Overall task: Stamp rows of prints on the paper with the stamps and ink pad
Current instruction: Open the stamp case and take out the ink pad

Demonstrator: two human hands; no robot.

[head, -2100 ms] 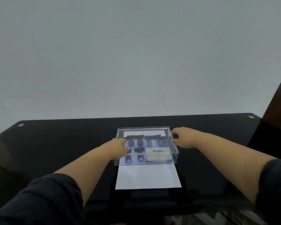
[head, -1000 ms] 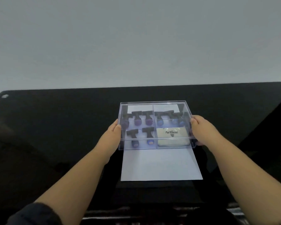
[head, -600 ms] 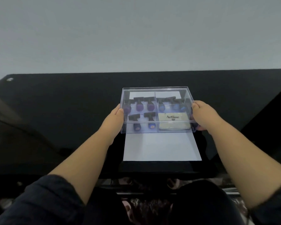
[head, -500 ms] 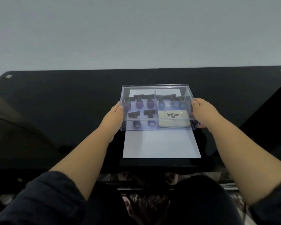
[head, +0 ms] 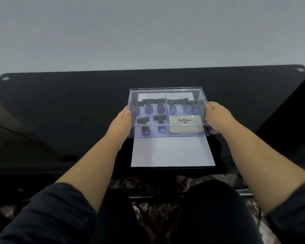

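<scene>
Head view: your left hand (head: 121, 125) grips the left end wall of the clear box (head: 167, 90), fingers wrapped under and round its edge. Your right hand (head: 217, 118) grips the right end wall the same way, thumb up on the top corner. The box sits squarely between your two hands, lid on. Whether it is resting on the paper or just off it, I can't tell.

Inside, toward your left hand: three purple-tipped stamps (head: 149, 107) in the far compartment, two darker ones (head: 161, 125) in the near one. Toward your right hand: blue-tipped stamps (head: 187, 106) at the far side, the Artline ink pad (head: 185, 126) at the near side.

The white paper (head: 171, 152) lies under the box and runs from below your hands toward you, blank where visible. All of it is on the black table (head: 69, 106). Your dark sleeves (head: 46, 213) are pushed up past the forearms.
</scene>
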